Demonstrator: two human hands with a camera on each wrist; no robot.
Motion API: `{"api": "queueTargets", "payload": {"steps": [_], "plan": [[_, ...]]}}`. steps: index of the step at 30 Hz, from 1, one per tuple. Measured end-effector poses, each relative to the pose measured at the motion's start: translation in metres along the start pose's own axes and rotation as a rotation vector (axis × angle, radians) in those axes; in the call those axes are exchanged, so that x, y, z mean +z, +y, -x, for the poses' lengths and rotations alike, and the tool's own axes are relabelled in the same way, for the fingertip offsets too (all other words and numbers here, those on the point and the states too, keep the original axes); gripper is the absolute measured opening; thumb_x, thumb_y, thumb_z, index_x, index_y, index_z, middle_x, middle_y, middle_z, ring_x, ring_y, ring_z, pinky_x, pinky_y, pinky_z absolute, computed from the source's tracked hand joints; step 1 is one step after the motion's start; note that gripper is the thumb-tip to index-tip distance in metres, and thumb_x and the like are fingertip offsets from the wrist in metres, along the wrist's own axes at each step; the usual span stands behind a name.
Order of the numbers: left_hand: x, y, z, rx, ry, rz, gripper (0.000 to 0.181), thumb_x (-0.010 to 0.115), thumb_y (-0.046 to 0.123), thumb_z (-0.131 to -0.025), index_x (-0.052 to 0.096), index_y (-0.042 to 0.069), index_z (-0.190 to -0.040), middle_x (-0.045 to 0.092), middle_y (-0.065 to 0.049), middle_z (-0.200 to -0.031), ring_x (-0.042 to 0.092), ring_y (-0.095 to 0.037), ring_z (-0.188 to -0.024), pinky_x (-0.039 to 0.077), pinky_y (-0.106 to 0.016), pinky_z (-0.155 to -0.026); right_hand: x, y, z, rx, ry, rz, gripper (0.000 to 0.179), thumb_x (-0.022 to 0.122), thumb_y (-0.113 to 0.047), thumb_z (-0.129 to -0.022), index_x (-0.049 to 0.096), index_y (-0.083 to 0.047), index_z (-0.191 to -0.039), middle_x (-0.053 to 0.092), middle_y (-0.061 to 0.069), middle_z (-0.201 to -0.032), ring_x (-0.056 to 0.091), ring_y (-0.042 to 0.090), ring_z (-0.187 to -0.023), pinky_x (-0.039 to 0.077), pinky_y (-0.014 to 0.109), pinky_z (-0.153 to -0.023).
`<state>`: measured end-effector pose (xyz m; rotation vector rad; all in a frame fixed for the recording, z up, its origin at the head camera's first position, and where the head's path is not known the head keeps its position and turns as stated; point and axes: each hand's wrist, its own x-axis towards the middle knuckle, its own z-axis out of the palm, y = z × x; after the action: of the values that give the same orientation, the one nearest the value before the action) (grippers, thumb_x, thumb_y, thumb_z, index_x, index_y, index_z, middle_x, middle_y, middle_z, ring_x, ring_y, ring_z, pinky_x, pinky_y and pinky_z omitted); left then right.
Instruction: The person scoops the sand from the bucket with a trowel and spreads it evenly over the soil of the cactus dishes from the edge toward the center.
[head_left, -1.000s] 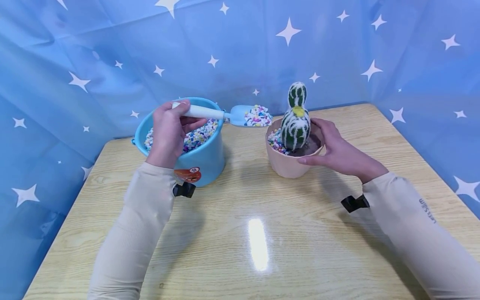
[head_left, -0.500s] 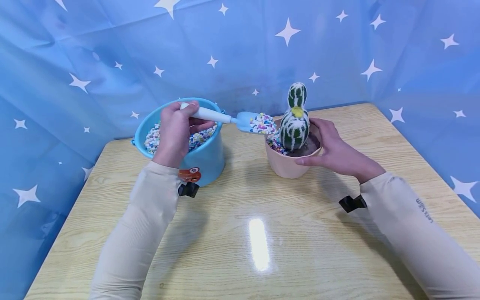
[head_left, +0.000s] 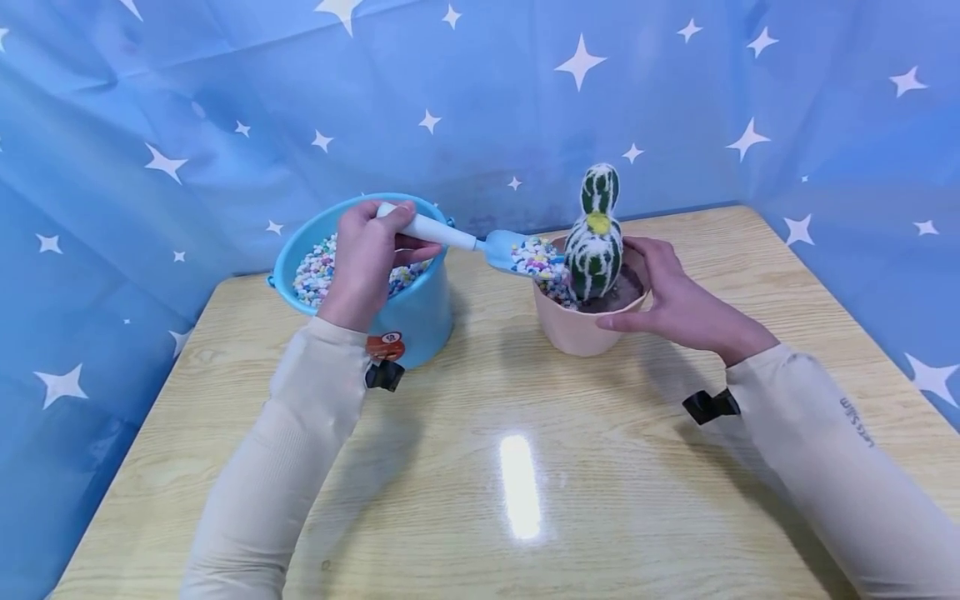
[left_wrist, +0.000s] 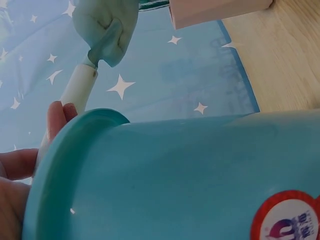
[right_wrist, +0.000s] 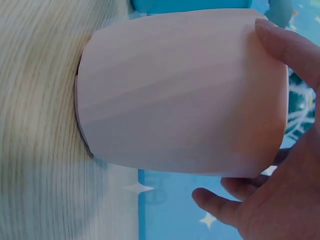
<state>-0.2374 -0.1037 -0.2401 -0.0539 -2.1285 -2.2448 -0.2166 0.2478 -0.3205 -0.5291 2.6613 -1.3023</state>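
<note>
At left on the pale wood-grain table [head_left: 450, 467] stands a round light-blue plastic bucket [head_left: 423, 321], holding small multicoloured pebbles [head_left: 313, 271]. Above its opening is the left hand [head_left: 366, 262], fingers curled around the smooth white handle of a light-blue-bladed scoop [head_left: 438, 232], thumb along the top near the handle's end. The left forearm, in a cream sleeve [head_left: 266, 450], reaches forward and slightly inward. The scoop slants down to the right, its blade carrying a heap of pebbles [head_left: 536, 257] over the left rim of a pale pink, round-walled pot [head_left: 573, 332], right beside a green-and-white cactus [head_left: 596, 258] with 2 stacked lobes and 1 yellow patch; whether the blade touches the cactus, I cannot tell. The pot stands upright, gripped at its right side by the right hand [head_left: 671, 296], parted between thumb on the near wall and fingers beyond the rim, the right forearm angled in from the lower right.
</note>
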Motion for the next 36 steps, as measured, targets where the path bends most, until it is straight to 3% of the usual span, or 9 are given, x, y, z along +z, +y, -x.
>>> {"api": "queueTargets", "payload": {"steps": [10,28,36], "plan": [[0.0012,0.0037,0.0010,-0.011,-0.010,0.004,0.034,0.055,0.016,-0.103,0.051,-0.011,-0.124,0.066,-0.025,-0.103,0.072,-0.026,-0.074,0.062,-0.036,-0.072,-0.0020,-0.0003,0.0024,0.007,-0.027,0.003,0.116,0.085,-0.025,-0.080,0.000,-0.010,-0.157,0.004,0.021,-0.156,0.003,0.035,-0.142,0.010,0.065,-0.114],[0.0071,0.0084,0.0009,0.003,-0.024,0.009,0.036,0.062,0.020,-0.099,0.053,-0.010,-0.119,0.068,-0.021,-0.094,0.071,-0.024,-0.070,0.062,-0.034,-0.068,0.0033,-0.0028,0.0012,-0.028,0.023,0.021,0.111,0.088,-0.029,-0.076,0.013,-0.011,-0.156,0.015,0.018,-0.151,0.014,0.033,-0.137,0.019,0.062,-0.111],[0.0084,0.0093,0.0003,0.019,-0.022,0.017,0.037,0.061,0.019,-0.100,0.053,-0.011,-0.118,0.068,-0.022,-0.094,0.071,-0.025,-0.072,0.062,-0.036,-0.068,0.0002,-0.0034,0.0017,-0.048,-0.001,0.029,0.109,0.088,-0.023,-0.077,0.014,-0.015,-0.156,0.014,0.014,-0.156,0.009,0.034,-0.140,0.015,0.065,-0.112]]}}
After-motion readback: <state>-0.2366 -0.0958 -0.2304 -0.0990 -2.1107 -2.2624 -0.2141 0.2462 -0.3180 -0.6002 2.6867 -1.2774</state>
